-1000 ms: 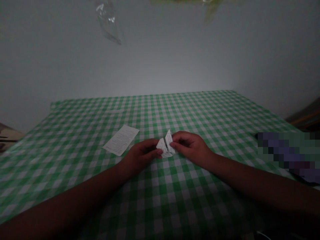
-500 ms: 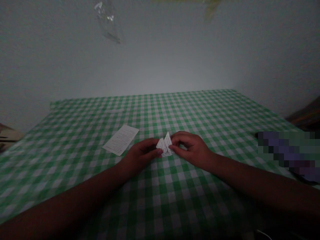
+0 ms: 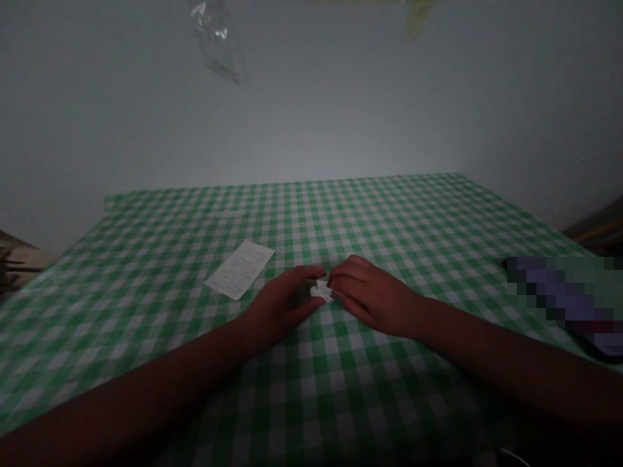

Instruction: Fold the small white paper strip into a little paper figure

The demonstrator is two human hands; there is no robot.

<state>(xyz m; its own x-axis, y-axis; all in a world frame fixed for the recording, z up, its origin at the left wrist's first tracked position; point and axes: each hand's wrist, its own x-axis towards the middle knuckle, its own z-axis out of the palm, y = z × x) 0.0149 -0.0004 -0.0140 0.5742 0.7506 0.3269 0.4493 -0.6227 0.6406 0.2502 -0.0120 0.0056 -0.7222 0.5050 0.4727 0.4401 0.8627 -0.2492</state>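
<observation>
Small folded white paper [image 3: 321, 290], between left hand [image 3: 277, 303] and right hand [image 3: 374, 295].

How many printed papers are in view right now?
2: a flat printed sheet on the gingham tablecloth, left of and beyond the left hand; a folded paper between that and the right hand, partly covered. Others could be hidden.

The paper [image 3: 322, 290] is at the dial's centre, over the bench [image 3: 341, 214], between the left hand [image 3: 280, 301] at nine o'clock and the right hand [image 3: 377, 295] at three. The sheet [image 3: 240, 269] lies on the bench at ten, near the left hand. An object [image 3: 564, 292] lies farther out at three. Behind the bench, at twelve, is the wall [image 3: 341, 117]; a bag [image 3: 217, 42] is against it at eleven.
</observation>
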